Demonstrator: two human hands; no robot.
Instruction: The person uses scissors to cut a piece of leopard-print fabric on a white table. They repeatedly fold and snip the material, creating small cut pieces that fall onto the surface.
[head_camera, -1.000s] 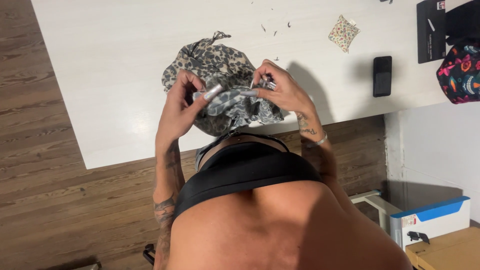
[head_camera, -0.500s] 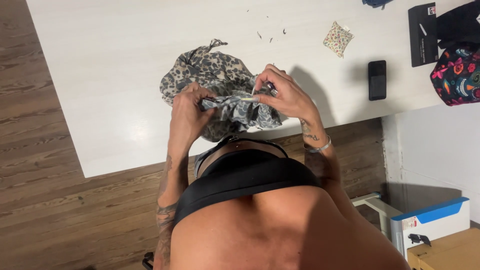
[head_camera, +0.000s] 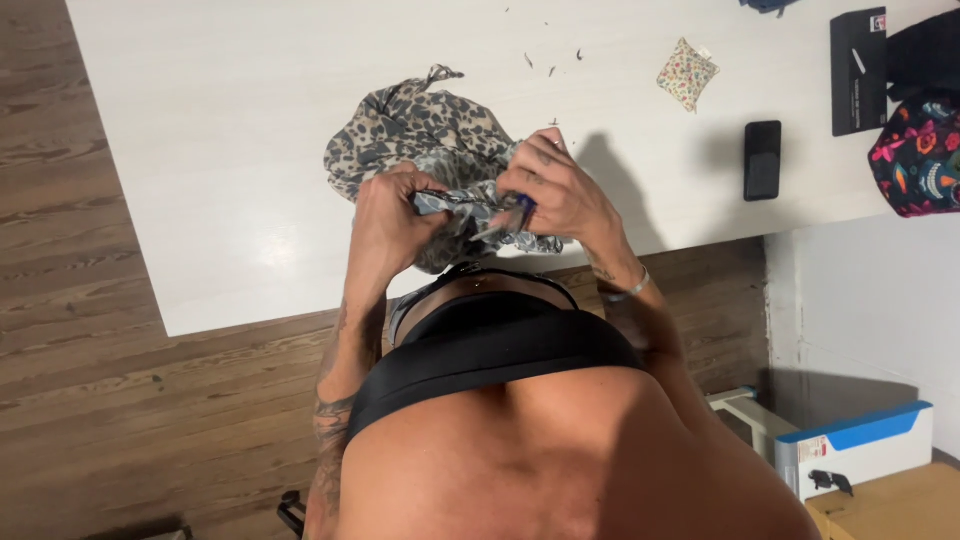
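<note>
Left hand (head_camera: 392, 222) and right hand (head_camera: 555, 192) closed, fingers curled tight on a bunched leopard-print fabric piece in grey and tan (head_camera: 440, 150), above the near edge of a white rectangular table (head_camera: 230, 130). Gathered grey fold pinched between both sets of fingertips; remainder spread on the table behind the knuckles. Well apart, to the right: small floral fabric pouch (head_camera: 687, 73), black rectangular phone (head_camera: 762, 160).

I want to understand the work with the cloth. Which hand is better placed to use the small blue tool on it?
Probably the right hand: it pinches the blue tool at the leopard-print cloth, while the left hand only grips the fabric.
</note>
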